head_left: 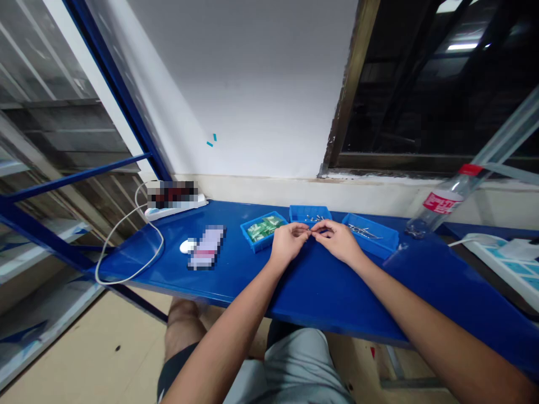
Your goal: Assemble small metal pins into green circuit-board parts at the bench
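Note:
My left hand (pixel 289 242) and my right hand (pixel 334 240) meet fingertip to fingertip above the blue table, both with fingers pinched. Something small and dark shows between the fingertips, too small to name. Left of my left hand, a blue tray (pixel 261 243) holds green and white pieces (pixel 265 227). Just behind my hands stands a second blue tray (pixel 309 209) with small metal parts. A third blue tray (pixel 389 244), beside my right hand, contains thin metal rods (pixel 364 231).
A phone (pixel 208 247) and a round white object (pixel 187 246) lie on the table (pixel 236 280) at left. A power strip (pixel 177 207) with a looping cable is at the back left. A plastic bottle (pixel 442 202) and another power strip (pixel 505 264) are at right.

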The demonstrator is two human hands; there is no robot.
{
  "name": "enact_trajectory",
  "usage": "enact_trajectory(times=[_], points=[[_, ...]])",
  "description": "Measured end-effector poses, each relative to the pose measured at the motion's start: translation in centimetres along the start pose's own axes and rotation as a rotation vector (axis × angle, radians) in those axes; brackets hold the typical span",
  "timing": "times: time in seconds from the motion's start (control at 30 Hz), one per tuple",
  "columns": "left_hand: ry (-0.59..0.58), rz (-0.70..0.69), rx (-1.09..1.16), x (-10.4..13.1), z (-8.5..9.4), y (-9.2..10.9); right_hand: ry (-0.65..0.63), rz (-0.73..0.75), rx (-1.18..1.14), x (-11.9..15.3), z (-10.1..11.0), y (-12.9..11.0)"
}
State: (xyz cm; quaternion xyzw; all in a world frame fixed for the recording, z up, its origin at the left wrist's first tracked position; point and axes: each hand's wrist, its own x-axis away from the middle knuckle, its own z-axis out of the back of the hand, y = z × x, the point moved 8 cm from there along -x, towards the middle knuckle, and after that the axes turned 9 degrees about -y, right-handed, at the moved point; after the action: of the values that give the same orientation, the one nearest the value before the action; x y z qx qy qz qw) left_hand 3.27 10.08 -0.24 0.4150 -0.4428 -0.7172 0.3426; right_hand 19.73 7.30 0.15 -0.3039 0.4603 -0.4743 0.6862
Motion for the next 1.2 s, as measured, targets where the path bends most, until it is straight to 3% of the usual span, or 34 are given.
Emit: enact_trajectory(times=[0.33, 0.53, 0.77, 0.93, 1.07, 1.2], points=[[0.008, -0.066, 0.063, -0.2, 0.0, 0.2, 0.022, -0.031, -0.146, -0.1, -0.2, 0.4], [0.016, -0.03, 0.206, -0.3, 0.1, -0.1, 0.043, -0.048, -0.283, -0.2, 0.0, 0.6], [0.004, -0.051, 0.226, -0.4, 0.0, -0.4, 0.055, -0.003, -0.255, -0.2, 0.4, 0.2], [-0.037, -0.11, 0.135, -0.2, -0.4, 0.4, 0.088, 0.078, -0.068, -0.2, 0.8, -0.8], [-0.056, -0.228, -0.307, 0.6, -0.9, 2.3, 0.158, 0.229, 0.357, 0.0, 1.8, -2.8], [-0.186, -0.317, -0.624, 1.3, -2.5, 2.7, 0.226, 0.293, 0.667, 0.0, 2.9, -3.1]])
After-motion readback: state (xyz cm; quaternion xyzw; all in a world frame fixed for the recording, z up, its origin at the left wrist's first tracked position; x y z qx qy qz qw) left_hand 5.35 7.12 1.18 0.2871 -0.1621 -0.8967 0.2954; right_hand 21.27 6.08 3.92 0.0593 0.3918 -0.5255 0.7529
